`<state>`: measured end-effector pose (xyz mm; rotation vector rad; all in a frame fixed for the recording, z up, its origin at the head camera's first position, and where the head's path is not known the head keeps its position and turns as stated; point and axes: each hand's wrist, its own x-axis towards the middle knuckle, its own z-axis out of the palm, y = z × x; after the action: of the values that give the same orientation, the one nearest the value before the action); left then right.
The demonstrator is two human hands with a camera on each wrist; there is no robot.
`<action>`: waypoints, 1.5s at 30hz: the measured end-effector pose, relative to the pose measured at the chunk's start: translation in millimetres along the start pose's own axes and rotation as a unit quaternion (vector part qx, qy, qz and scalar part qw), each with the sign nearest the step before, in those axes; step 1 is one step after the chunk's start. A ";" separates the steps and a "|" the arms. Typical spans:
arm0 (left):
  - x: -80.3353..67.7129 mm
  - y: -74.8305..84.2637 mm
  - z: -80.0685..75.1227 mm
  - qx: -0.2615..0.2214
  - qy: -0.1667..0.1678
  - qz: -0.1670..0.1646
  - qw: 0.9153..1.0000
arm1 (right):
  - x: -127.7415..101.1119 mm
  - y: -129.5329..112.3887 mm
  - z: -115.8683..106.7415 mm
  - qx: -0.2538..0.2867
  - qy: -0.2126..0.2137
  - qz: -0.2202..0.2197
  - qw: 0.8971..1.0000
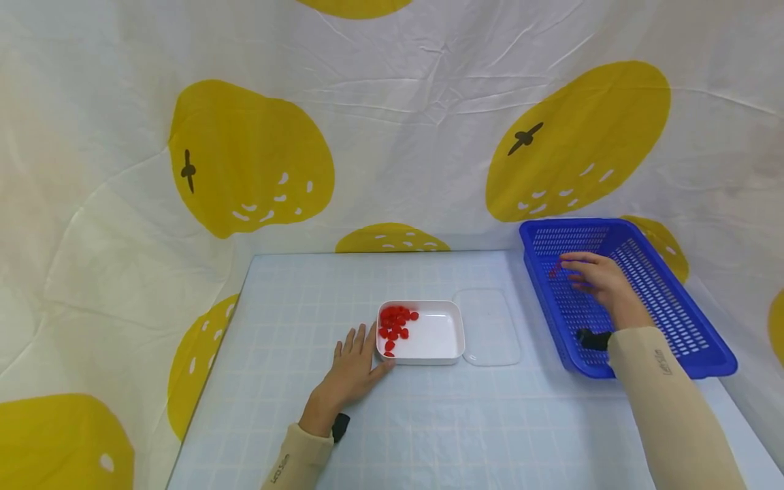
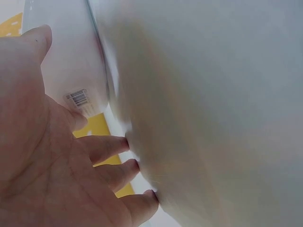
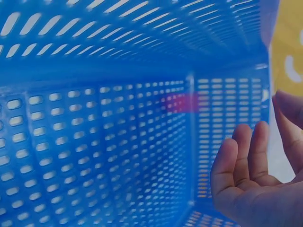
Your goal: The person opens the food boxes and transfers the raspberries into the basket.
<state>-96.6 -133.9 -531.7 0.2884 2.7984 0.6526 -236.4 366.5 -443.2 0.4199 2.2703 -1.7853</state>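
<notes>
A shallow white box point(image 1: 433, 338) stands on the table, with several small red pieces point(image 1: 392, 321) gathered at its left end. My left hand point(image 1: 350, 376) lies at that end, fingers spread, thumb against the near corner. In the left wrist view, the same hand point(image 2: 66, 156) shows its palm beside a pale wall with a barcode label point(image 2: 79, 98). Over the blue basket point(image 1: 554, 333) hangs my right hand point(image 1: 603, 280), fingers loosely bent. A blurred red piece point(image 3: 182, 102) shows inside the basket, apart from the right fingertips point(image 3: 227, 151); its exact kind is unclear.
A clear, flat lid point(image 1: 488, 327) lies on the table between the white box and the basket. Behind the table point(image 1: 257, 435) hangs a white sheet point(image 1: 410, 170) printed with yellow fruit. The basket occupies the right side, close to the sheet.
</notes>
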 end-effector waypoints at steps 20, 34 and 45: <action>0.1 -0.3 0.0 -0.003 0.003 0.003 1.000 | -64.2 -70.3 62.6 -0.111 -0.003 -0.154 0.982; 0.0 -2.4 0.6 0.002 0.004 0.003 1.000 | -84.0 -62.6 132.0 -0.070 -0.046 -0.240 0.967; 0.0 -1.7 0.1 0.005 0.003 0.001 1.000 | -81.1 -48.6 182.6 -0.034 -0.100 -0.242 0.965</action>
<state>-96.8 -135.3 -532.5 0.2922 2.8081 0.6404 -178.3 171.4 -414.1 -0.3473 2.4170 -1.8383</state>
